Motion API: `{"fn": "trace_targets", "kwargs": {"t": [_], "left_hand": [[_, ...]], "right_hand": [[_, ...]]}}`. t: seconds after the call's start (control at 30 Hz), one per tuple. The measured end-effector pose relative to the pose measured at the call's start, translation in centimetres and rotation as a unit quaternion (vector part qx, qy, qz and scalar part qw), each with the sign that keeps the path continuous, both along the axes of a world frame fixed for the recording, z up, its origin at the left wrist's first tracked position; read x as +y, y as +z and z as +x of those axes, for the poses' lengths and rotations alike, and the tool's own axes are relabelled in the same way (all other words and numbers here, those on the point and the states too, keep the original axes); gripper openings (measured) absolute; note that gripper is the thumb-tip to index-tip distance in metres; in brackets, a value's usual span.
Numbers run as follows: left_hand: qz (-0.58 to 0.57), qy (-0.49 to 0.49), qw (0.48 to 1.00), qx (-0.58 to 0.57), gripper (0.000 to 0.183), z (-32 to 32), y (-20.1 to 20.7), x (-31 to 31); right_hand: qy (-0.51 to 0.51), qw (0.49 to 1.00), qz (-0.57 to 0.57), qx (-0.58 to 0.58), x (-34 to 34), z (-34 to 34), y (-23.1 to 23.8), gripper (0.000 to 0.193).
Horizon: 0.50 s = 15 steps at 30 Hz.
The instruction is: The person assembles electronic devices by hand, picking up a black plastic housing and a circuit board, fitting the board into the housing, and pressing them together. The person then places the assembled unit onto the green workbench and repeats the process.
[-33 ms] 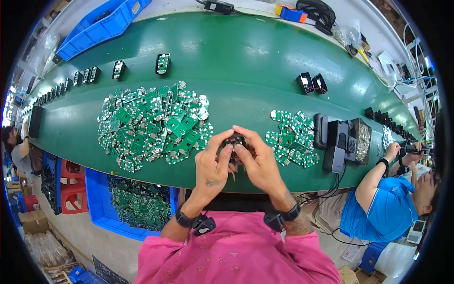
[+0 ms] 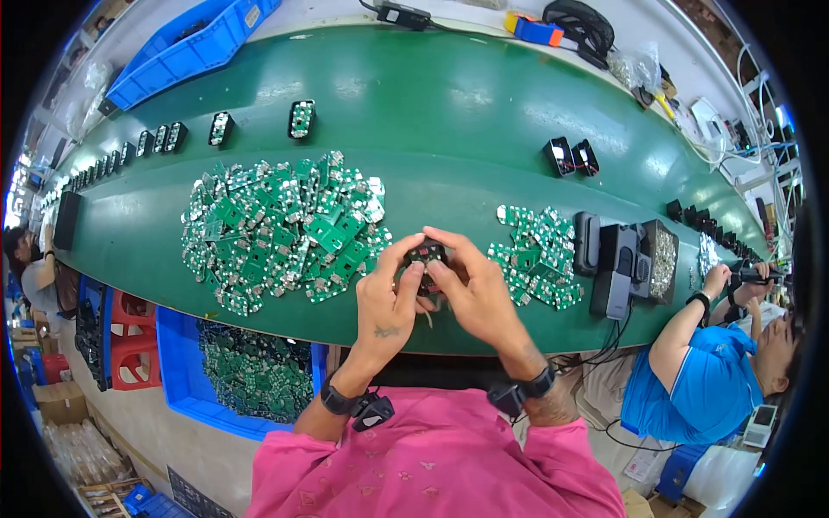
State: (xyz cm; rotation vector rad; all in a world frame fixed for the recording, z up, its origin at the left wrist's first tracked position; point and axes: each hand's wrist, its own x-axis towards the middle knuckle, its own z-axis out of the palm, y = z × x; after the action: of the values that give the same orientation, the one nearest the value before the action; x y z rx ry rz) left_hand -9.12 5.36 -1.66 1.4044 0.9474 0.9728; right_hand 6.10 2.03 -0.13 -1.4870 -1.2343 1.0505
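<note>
Near the front edge of the green table, both my hands grip a small black plastic case (image 2: pixel 427 253) with reddish parts inside. My left hand (image 2: pixel 386 304) wraps its left side and my right hand (image 2: pixel 480 302) its right side. Both thumbs press on its near face, and the fingers curl around the far end. A thin light strip or wire hangs below the case between my palms. To the left lies a large heap of green circuit boards (image 2: pixel 281 233); a smaller heap of boards (image 2: pixel 535 259) sits to the right.
Two open black cases (image 2: pixel 559 157) joined by a red wire stand at the far right. Cases with boards (image 2: pixel 301 119) form a row toward the left. Dark devices (image 2: pixel 615 268) and a box of small metal parts (image 2: pixel 663 263) border the right heap. A co-worker in blue (image 2: pixel 691 380) sits at the right.
</note>
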Motion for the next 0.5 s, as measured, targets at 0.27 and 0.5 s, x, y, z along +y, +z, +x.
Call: {"fn": "trace_targets", "kwargs": {"t": [0.27, 0.5], "left_hand": [[0.047, 0.057, 0.997, 0.03, 0.03, -1.4, -2.9, -2.4], [0.173, 0.016, 0.981, 0.086, 0.014, -0.7, -4.1, -3.0]], "right_hand": [[-0.036, 0.999, 0.001, -0.035, 16.4, 2.5, -0.9, 0.03], [-0.064, 0.977, 0.03, -0.203, 24.6, 5.0, -5.4, 0.038]]}}
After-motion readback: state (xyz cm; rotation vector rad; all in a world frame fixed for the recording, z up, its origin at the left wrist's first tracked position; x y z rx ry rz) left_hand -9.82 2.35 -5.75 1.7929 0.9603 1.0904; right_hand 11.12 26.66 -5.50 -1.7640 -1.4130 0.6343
